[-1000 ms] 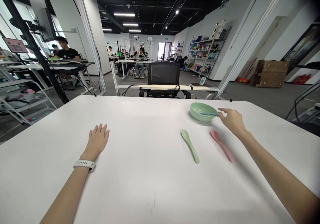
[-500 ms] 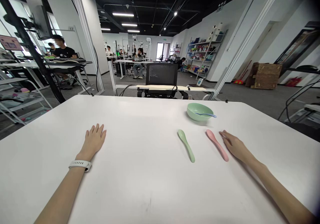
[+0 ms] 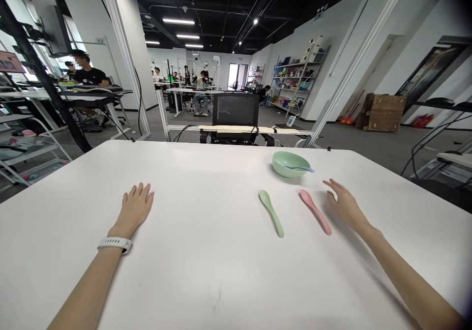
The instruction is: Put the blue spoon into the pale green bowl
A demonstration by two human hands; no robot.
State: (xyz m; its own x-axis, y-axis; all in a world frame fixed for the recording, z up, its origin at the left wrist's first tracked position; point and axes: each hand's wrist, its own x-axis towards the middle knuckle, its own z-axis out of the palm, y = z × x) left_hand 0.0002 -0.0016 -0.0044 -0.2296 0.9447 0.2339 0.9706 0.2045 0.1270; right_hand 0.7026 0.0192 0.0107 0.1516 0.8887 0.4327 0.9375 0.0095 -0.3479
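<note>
My left hand (image 3: 135,207) lies palm down on the white table (image 3: 206,271), fingers spread, holding nothing. Over the right side of the table, my right hand (image 3: 344,203) is raised with its fingers apart and nothing in them. Closest to it is a pink spoon (image 3: 315,212), just left of the fingers and apart from them. A green spoon (image 3: 272,213) lies to the left of the pink one. Behind the two spoons stands a green bowl (image 3: 285,170), and a blue spoon (image 3: 300,168) rests in it with its handle over the right rim.
Beyond the far table edge stands a black mesh chair (image 3: 236,109) behind a metal frame bar. A white cart (image 3: 33,148) is at the left. Other people sit at desks farther back. Shelves (image 3: 295,81) and a cardboard box (image 3: 383,112) stand at the right rear.
My right hand has lifted off the table and its fingers have spread apart. My left hand stays flat in place. The whole view has shifted slightly.
</note>
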